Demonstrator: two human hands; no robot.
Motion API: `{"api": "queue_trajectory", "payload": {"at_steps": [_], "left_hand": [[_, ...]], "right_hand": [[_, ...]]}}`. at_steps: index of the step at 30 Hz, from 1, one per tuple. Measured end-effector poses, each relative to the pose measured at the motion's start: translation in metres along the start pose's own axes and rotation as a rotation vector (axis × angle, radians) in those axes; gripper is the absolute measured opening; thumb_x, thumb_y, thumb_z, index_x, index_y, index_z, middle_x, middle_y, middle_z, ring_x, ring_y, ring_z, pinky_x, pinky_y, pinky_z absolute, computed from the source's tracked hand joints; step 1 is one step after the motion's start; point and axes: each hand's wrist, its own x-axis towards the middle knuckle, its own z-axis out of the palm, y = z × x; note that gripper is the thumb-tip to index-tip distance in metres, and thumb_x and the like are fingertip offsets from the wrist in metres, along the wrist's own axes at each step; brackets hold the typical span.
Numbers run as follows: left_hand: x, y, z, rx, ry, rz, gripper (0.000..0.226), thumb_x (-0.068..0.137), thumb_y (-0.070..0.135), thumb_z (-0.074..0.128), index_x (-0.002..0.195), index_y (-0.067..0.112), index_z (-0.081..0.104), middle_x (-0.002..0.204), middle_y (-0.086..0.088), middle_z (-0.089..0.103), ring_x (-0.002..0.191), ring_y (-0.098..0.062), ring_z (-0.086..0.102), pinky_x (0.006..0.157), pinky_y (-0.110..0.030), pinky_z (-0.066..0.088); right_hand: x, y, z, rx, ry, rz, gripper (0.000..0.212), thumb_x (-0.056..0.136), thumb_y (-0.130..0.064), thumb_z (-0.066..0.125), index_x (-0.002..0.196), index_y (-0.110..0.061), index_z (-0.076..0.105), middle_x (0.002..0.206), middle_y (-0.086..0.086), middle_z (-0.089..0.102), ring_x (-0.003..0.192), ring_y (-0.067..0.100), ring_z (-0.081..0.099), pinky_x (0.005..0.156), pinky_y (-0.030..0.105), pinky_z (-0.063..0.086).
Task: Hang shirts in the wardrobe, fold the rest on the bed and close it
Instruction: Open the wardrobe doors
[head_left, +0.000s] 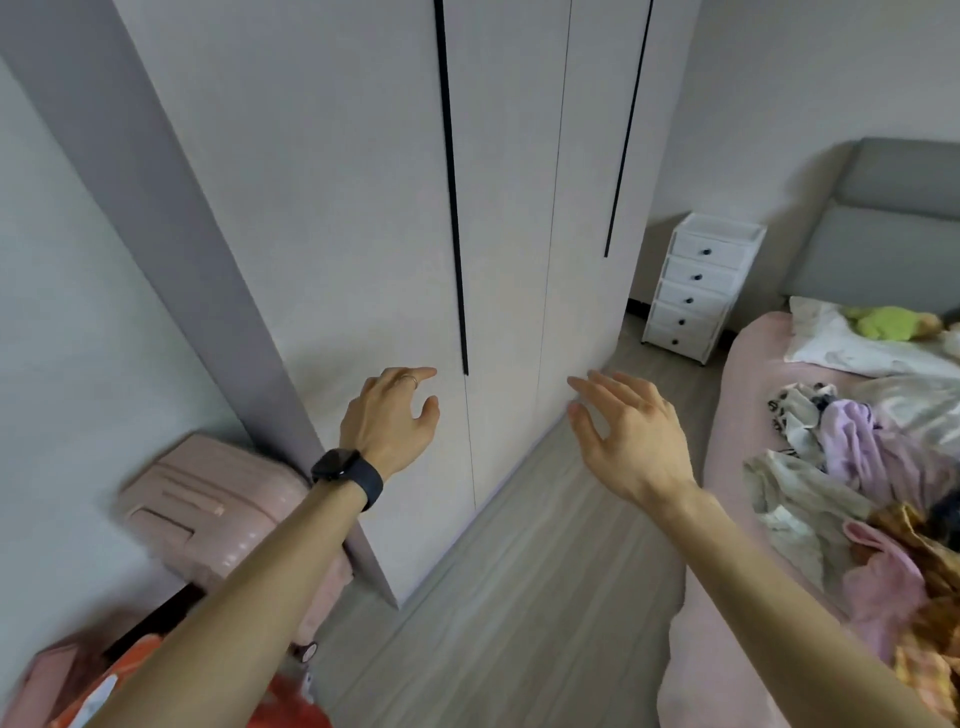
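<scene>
While the left hand (389, 418) and right hand (631, 436) hover with fingers (615, 389) apart, empty, the closed wardrobe (337, 208) stands just beyond.

The wardrobe (363, 208) runs off the top edge. The bed (737, 395) and its clothes pile (857, 457) are cut at the right edge. Lower left, a blurred orange thing (140, 657) lies partly behind the forearm (249, 582).
</scene>
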Motion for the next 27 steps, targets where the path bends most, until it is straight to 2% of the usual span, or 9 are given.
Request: {"api": "queue_trajectory", "payload": {"at_steps": [6,12,14,17,21,27], "left_hand": [[0.103,-0.005,0.025,0.046,0.044,-0.087,0.04,0.096,0.036,0.052,0.136,0.034,0.055,0.136,0.006,0.056,0.122,-0.021,0.052,0.089,-0.038,0.051],[0.197,-0.013,0.062,-0.025,0.172,-0.169,0.038,0.095,0.032,0.055,0.133,0.029,0.058,0.135,0.005,0.057,0.124,-0.023,0.051,0.088,-0.042,0.053],[0.221,-0.014,0.076,-0.029,0.217,-0.161,0.035,0.095,0.03,0.058,0.129,0.026,0.061,0.131,0.002,0.059,0.119,-0.025,0.055,0.082,-0.039,0.053],[0.261,-0.013,0.091,-0.014,0.334,-0.207,0.028,0.093,0.029,0.063,0.12,0.021,0.066,0.119,0.003,0.064,0.104,-0.022,0.062,0.072,-0.027,0.046],[0.302,0.002,0.1,-0.001,0.396,-0.297,0.027,0.093,0.035,0.062,0.119,0.026,0.064,0.111,0.009,0.069,0.095,-0.014,0.065,0.071,-0.023,0.042],[0.344,0.018,0.108,0.029,0.396,-0.377,0.026,0.096,0.047,0.056,0.106,0.025,0.066,0.099,0.009,0.072,0.085,-0.017,0.068,0.071,-0.029,0.053]], "right_hand": [[0.126,0.036,0.034,0.058,-0.015,-0.039,0.039,0.101,-0.043,0.048,0.137,-0.032,0.06,0.146,-0.006,0.055,0.14,0.023,0.04,0.109,0.047,0.038],[0.249,0.064,0.087,0.097,-0.03,-0.154,0.039,0.101,-0.042,0.05,0.137,-0.029,0.061,0.144,-0.003,0.057,0.141,0.024,0.04,0.11,0.046,0.038],[0.283,0.067,0.104,0.118,-0.029,-0.183,0.04,0.101,-0.041,0.051,0.138,-0.028,0.061,0.146,-0.002,0.056,0.141,0.025,0.039,0.111,0.046,0.038],[0.338,0.069,0.13,0.158,-0.033,-0.246,0.042,0.101,-0.039,0.054,0.14,-0.025,0.058,0.15,0.002,0.051,0.143,0.026,0.037,0.111,0.048,0.038],[0.405,0.067,0.157,0.179,0.011,-0.369,0.047,0.1,-0.038,0.056,0.144,-0.022,0.054,0.157,0.007,0.041,0.143,0.031,0.035,0.107,0.052,0.042],[0.481,0.055,0.194,0.192,0.178,-0.604,0.063,0.099,-0.044,0.054,0.155,-0.023,0.036,0.165,0.018,0.018,0.151,0.036,0.021,0.116,0.053,0.03]]}}
